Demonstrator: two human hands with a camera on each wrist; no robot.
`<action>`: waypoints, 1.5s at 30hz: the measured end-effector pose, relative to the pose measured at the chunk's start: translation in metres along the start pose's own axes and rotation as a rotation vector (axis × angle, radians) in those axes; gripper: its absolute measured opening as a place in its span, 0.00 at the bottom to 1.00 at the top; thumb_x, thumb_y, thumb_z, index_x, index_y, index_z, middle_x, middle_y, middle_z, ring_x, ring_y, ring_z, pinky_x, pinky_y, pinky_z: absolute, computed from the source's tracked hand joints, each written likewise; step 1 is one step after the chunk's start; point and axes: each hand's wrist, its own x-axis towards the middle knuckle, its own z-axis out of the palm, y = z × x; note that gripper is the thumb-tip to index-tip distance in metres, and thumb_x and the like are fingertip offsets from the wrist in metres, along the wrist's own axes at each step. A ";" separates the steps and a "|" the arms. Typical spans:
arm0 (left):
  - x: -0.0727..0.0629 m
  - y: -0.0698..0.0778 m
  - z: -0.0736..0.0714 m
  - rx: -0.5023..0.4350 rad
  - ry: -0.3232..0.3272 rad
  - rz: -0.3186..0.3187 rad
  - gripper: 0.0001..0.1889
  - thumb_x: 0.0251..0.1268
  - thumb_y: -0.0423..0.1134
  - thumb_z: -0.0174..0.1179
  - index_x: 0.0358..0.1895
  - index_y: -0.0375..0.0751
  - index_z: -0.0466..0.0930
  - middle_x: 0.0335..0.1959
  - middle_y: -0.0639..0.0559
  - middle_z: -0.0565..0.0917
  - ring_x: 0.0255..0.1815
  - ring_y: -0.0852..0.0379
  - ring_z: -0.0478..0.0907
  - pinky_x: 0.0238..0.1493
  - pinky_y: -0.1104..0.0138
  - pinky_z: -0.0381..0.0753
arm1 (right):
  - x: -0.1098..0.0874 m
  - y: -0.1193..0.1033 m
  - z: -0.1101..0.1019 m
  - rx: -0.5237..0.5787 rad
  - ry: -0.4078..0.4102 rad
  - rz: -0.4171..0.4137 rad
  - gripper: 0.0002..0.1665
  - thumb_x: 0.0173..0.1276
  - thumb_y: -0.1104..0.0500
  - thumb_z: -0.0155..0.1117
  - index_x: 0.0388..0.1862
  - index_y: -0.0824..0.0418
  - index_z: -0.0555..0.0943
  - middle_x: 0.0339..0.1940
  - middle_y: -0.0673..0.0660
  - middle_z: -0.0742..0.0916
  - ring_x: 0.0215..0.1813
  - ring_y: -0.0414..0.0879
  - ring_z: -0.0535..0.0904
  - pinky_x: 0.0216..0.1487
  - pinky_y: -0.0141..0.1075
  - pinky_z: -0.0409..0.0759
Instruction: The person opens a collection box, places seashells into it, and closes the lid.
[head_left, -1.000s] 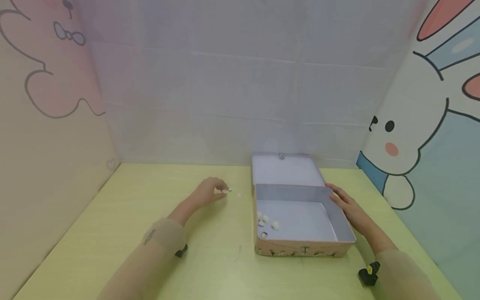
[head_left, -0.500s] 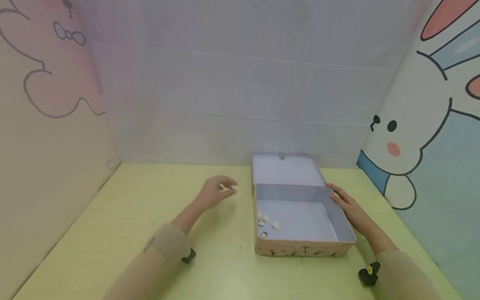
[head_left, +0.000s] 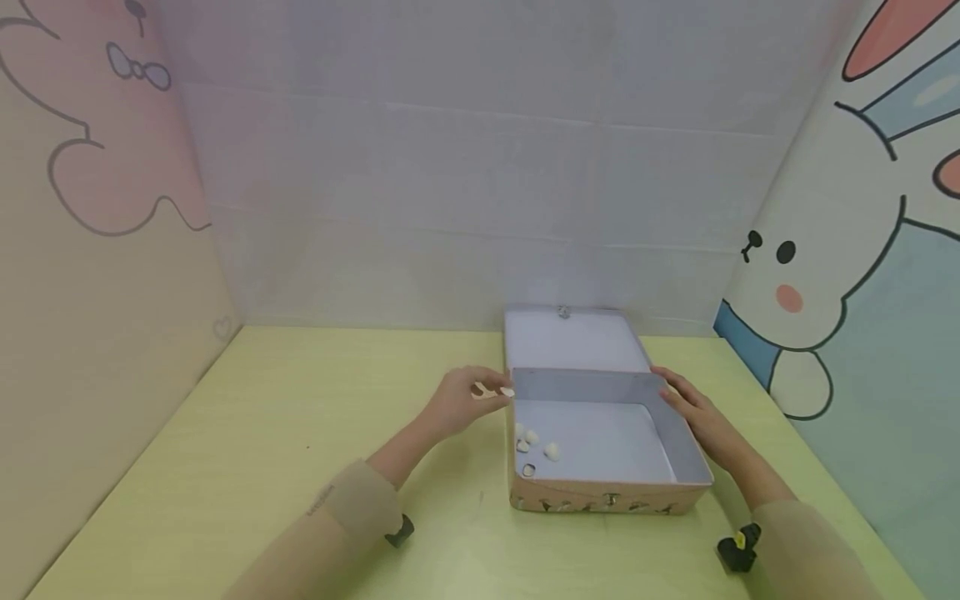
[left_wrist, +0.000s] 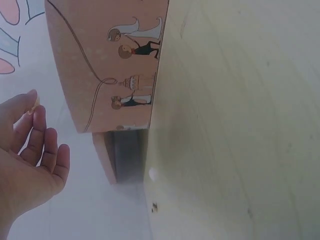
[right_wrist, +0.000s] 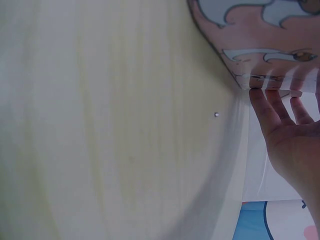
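White, a small piece sat pinched in the left hand at the left rim of the box; the right hand, fingers relaxed, touched its right edge. Only the head view showed pale bits inside, near left; only the left wrist view, a white dot on the surface, which stretched broad leftward, narrow rightward.

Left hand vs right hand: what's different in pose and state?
The left hand pinches a small pale piece; the right hand touches the box with extended fingers. The left hand is by the box's left rim, the right hand at its right side. Both are bare below beige sleeves.
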 end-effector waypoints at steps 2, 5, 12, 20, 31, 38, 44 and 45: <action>0.000 0.002 0.005 0.003 -0.019 0.020 0.11 0.59 0.40 0.65 0.45 0.43 0.84 0.42 0.54 0.86 0.45 0.58 0.79 0.47 0.60 0.78 | 0.000 0.000 0.000 0.000 0.000 0.002 0.34 0.77 0.48 0.42 0.77 0.54 0.47 0.77 0.63 0.48 0.74 0.68 0.41 0.64 0.71 0.45; 0.000 0.004 0.013 0.029 -0.056 0.056 0.11 0.59 0.40 0.65 0.44 0.44 0.84 0.40 0.57 0.85 0.46 0.58 0.77 0.51 0.58 0.77 | 0.000 0.000 0.000 0.000 0.000 0.001 0.34 0.77 0.48 0.42 0.77 0.54 0.47 0.77 0.63 0.48 0.74 0.68 0.41 0.64 0.71 0.45; 0.001 0.010 0.026 0.218 -0.109 0.228 0.10 0.57 0.40 0.67 0.42 0.44 0.85 0.36 0.58 0.85 0.43 0.58 0.75 0.49 0.67 0.73 | -0.001 -0.001 0.000 -0.006 -0.002 -0.007 0.34 0.77 0.48 0.42 0.77 0.54 0.47 0.77 0.63 0.47 0.74 0.67 0.41 0.64 0.71 0.45; 0.001 0.018 0.031 0.292 -0.163 0.249 0.11 0.58 0.42 0.66 0.43 0.45 0.85 0.39 0.58 0.84 0.46 0.59 0.74 0.54 0.66 0.72 | -0.001 -0.003 0.001 -0.013 0.001 -0.015 0.34 0.77 0.49 0.42 0.76 0.55 0.48 0.77 0.64 0.48 0.74 0.68 0.41 0.65 0.71 0.45; 0.007 0.004 0.014 0.128 -0.071 0.184 0.15 0.57 0.42 0.66 0.48 0.46 0.82 0.49 0.56 0.83 0.57 0.55 0.72 0.63 0.59 0.69 | -0.001 -0.002 0.000 -0.008 -0.003 -0.006 0.34 0.77 0.48 0.42 0.76 0.55 0.48 0.77 0.64 0.47 0.74 0.68 0.40 0.64 0.71 0.45; 0.014 -0.006 -0.006 0.070 -0.001 0.108 0.18 0.57 0.43 0.67 0.51 0.45 0.81 0.51 0.55 0.82 0.59 0.53 0.72 0.65 0.55 0.66 | -0.001 -0.001 0.000 -0.001 -0.001 -0.011 0.34 0.77 0.48 0.42 0.76 0.55 0.48 0.77 0.64 0.48 0.74 0.67 0.42 0.65 0.70 0.47; 0.023 -0.023 -0.023 0.000 0.035 0.012 0.18 0.59 0.43 0.65 0.53 0.44 0.79 0.55 0.54 0.80 0.62 0.53 0.71 0.65 0.54 0.66 | -0.002 -0.001 0.001 -0.005 -0.002 -0.017 0.34 0.77 0.49 0.41 0.77 0.55 0.48 0.77 0.64 0.48 0.74 0.68 0.41 0.64 0.71 0.46; 0.024 -0.026 -0.026 -0.012 0.040 -0.001 0.18 0.60 0.44 0.64 0.53 0.45 0.79 0.55 0.54 0.80 0.62 0.54 0.71 0.65 0.55 0.66 | -0.002 -0.001 0.001 -0.005 -0.003 -0.018 0.34 0.77 0.49 0.41 0.76 0.55 0.48 0.77 0.64 0.48 0.74 0.68 0.41 0.64 0.71 0.46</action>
